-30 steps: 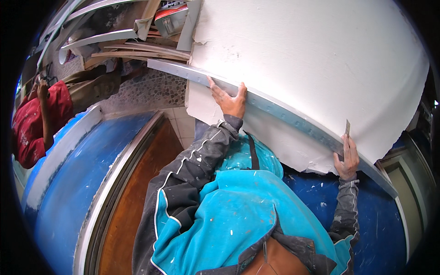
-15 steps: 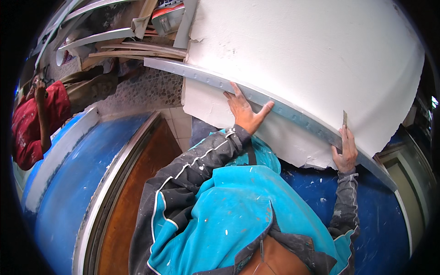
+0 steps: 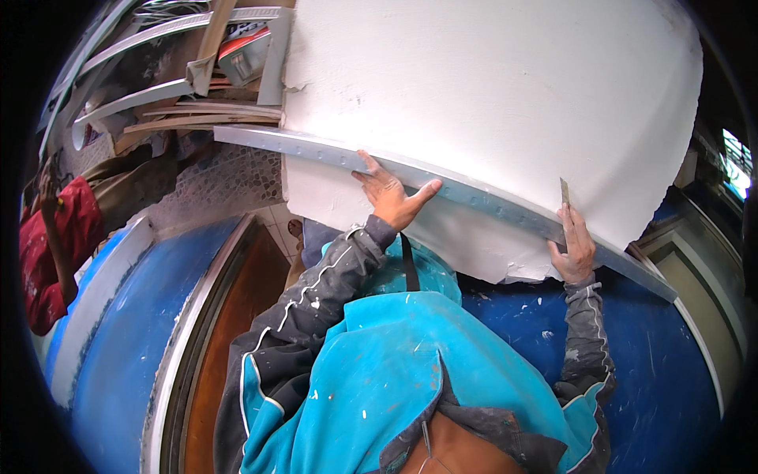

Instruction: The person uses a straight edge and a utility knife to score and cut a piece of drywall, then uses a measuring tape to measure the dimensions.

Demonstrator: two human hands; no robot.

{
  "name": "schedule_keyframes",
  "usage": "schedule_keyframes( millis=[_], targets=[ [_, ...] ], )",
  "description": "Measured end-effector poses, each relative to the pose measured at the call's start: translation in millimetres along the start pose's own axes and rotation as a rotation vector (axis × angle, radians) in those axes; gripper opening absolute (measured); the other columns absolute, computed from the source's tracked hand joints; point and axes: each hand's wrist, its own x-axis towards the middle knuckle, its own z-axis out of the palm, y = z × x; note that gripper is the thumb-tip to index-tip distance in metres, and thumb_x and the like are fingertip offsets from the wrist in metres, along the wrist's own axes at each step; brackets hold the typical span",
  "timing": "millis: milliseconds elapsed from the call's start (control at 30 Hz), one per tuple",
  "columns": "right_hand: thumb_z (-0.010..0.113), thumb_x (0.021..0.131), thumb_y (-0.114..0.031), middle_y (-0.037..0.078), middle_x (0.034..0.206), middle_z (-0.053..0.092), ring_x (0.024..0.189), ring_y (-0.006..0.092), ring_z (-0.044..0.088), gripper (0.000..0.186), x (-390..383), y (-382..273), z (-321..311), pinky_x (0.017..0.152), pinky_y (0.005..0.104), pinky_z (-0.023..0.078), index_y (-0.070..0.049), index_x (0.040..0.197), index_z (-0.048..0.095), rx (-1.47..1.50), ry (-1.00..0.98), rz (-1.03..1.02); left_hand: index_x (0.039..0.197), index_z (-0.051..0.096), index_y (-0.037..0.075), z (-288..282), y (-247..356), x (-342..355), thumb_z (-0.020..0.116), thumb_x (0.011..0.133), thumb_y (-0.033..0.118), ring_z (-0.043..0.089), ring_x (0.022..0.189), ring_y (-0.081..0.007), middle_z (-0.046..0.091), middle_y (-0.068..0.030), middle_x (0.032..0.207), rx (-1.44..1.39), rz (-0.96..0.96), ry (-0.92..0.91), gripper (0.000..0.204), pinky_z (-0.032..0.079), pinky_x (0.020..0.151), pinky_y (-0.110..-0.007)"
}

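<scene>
A large white board (image 3: 489,71) with ragged edges leans in front of me. Across its lower part lies a long grey metal channel (image 3: 489,203), its left end jutting past the board's edge. My left hand (image 3: 390,196) presses on the channel near its middle, thumb and fingers spread apart. Farther right, my right hand (image 3: 578,251) rests against the channel's lower side. Between its fingers it holds a thin blade (image 3: 564,190), whose tip points up over the board above the channel. The blade's handle, if any, is hidden by the hand.
At the far left another person in a red top (image 3: 59,245) stands near a blue panel (image 3: 150,292). Wood strips (image 3: 197,118), white trim pieces and a carton (image 3: 245,55) are piled at the upper left. A blue surface (image 3: 647,363) lies below the board at right.
The whole view has shifted, so the board, channel and both hands sit farther left in the picture. Both hands keep about the same places along the channel.
</scene>
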Motion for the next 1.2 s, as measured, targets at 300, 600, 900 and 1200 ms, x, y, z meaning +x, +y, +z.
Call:
schedule_keyframes(
  millis=[300, 600, 900, 1200],
  targets=[
    [0.081, 0.061, 0.003, 0.02, 0.134, 0.057, 0.119, 0.0381, 0.061, 0.093, 0.4, 1.1, -0.6, 0.098, 0.0433, 0.052, -0.003, 0.148, 0.047, -0.013, -0.001, 0.005, 0.144, -0.035, -0.007, 4.7, -6.6, 0.3, 0.078, 0.073, 0.07, -0.018, 0.14, -0.066, -0.02, -0.045, 0.152, 0.049, 0.035, 0.024, 0.155, -0.008, 0.115, -0.069],
    [0.079, 0.063, 0.004, 0.018, 0.135, 0.057, 0.119, 0.0353, 0.062, 0.094, 1.6, -2.3, 1.4, 0.097, 0.0417, 0.053, -0.007, 0.15, 0.045, 0.004, 0.009, 0.016, 0.144, -0.034, -0.009, 6.6, -8.8, 3.8, 0.077, 0.071, 0.073, -0.016, 0.138, -0.0697, -0.021, -0.0438, 0.153, 0.055, 0.013, 0.023, 0.157, -0.003, 0.115, -0.07],
    [0.078, 0.066, 0.004, 0.014, 0.136, 0.057, 0.12, 0.0306, 0.063, 0.094, 7.2, -6.6, -1.2, 0.095, 0.0392, 0.054, -0.01, 0.152, 0.043, 0.012, 0.024, -0.007, 0.143, -0.038, -0.006, 3.5, -2.5, 11.1, 0.074, 0.067, 0.08, -0.012, 0.136, -0.0733, -0.017, -0.0553, 0.145, 0.091, -0.028, 0.011, 0.161, 0.001, 0.113, -0.073],
    [0.08, 0.066, 0.003, 0.013, 0.138, 0.055, 0.119, 0.0289, 0.063, 0.096, 3.5, -6.6, 0.2, 0.095, 0.039, 0.055, -0.01, 0.153, 0.041, 0.014, 0.02, 0.003, 0.143, -0.037, -0.008, -1.8, -6.4, 8.3, 0.073, 0.068, 0.081, -0.011, 0.137, -0.0722, -0.014, -0.0579, 0.143, 0.085, -0.057, -0.016, 0.16, 0.001, 0.114, -0.072]
  ],
)
